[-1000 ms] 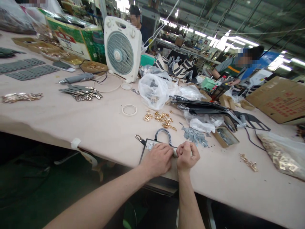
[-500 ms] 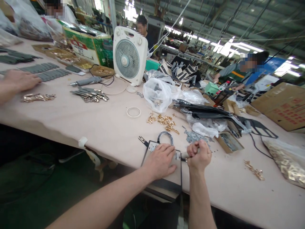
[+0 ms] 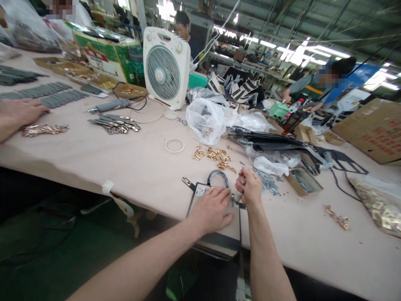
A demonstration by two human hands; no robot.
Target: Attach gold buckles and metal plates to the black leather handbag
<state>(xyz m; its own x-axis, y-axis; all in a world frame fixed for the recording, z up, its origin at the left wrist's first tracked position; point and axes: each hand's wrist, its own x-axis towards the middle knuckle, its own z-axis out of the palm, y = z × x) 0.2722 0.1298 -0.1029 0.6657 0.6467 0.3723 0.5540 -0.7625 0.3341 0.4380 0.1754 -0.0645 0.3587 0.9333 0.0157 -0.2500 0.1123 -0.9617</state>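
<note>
Two hands work one bag panel [image 3: 230,233], beneath and just right of the left hand [image 3: 213,210], which lies flat, fingers loosely spread, grasping nothing. The right hand [image 3: 249,184] is closed around a pale tool [image 3: 238,195]. Seemingly the top edge is being worked; next calls for steady bracing.

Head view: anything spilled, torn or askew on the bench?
Two things. A pale strip dangles from the near edge of the table, left of the bag, looking ragged. Small grey pieces lie strewn between the right hand and an open box, as if spilled, though possibly left there deliberately.
</note>
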